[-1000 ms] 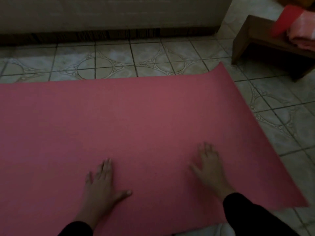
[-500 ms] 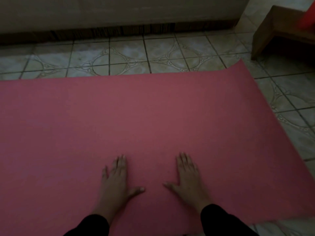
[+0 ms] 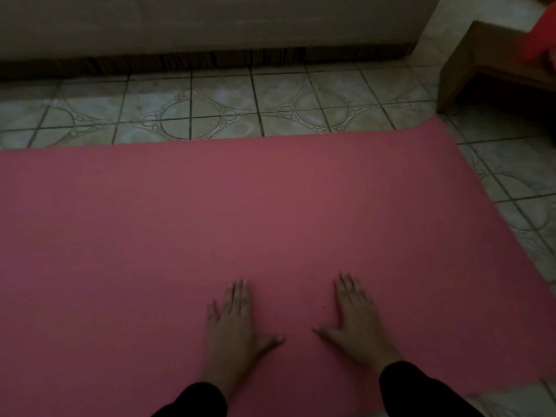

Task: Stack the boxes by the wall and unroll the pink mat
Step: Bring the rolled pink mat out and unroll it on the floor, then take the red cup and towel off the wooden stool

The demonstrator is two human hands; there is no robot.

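Observation:
The pink mat (image 3: 240,212) lies flat and unrolled on the tiled floor, filling most of the head view and running off the left edge. My left hand (image 3: 233,329) rests palm down on the mat near its front edge, fingers spread. My right hand (image 3: 356,322) lies flat beside it, a little to the right, fingers apart too. Neither hand holds anything. Both wrists end in black sleeves. No boxes are visible.
A pale wall with a dark skirting strip (image 3: 210,60) runs along the back. Patterned floor tiles (image 3: 228,112) show between wall and mat. A low brown wooden bench (image 3: 481,64) stands at the back right, with something red (image 3: 541,31) on it.
My hands have come closer together on the mat, the right one sliding left from near the mat's right side. The view has shifted, so the mat's right end sits further right.

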